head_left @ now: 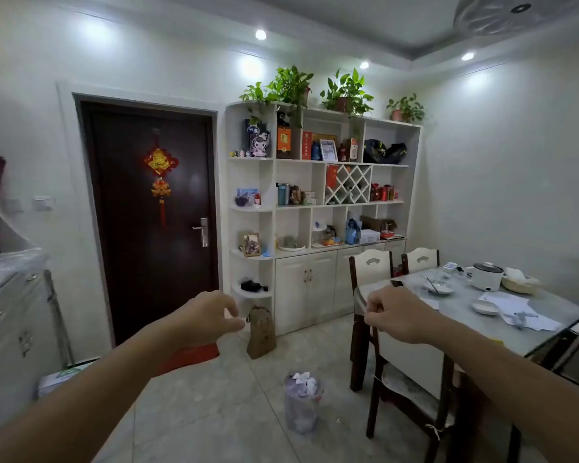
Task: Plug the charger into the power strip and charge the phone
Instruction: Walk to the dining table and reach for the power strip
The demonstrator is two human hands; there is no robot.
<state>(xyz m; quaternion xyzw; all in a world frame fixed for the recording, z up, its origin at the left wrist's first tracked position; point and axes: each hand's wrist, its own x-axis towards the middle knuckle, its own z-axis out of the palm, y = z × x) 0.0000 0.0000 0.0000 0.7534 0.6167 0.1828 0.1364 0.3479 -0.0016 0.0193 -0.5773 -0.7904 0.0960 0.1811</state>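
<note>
**Empty-handed, still short of the table**

Both my arms reach out ahead of me at chest height. My left hand (211, 315) is loosely curled, thumb and fingers a little apart, holding nothing. My right hand (395, 315) is curled tighter, knuckles up; nothing shows in it, though its palm side is hidden from me.

I judge this to be the very start: finding the gear. No charger is in view that I can pick out. A white block at 1 o'clock on the far end of the table (549, 342) may be the power strip (450, 267), and a dark flat thing just beyond my right knuckles may be the phone (396, 283); both are too small to be sure.

The next move, I think, calls for stepping toward 2 o'clock, closing on the table and confirming those two items before grasping anything.

Room is good straight ahead: bare tile toward the door (151, 212) at 11 o'clock. A bin (301, 402) stands on the floor at 6 o'clock from my hands, so I should skirt it. Two chairs (370, 272) hug the table's near edge, blocking a direct approach. The pot (485, 275), bowls and papers crowd the tabletop.
</note>
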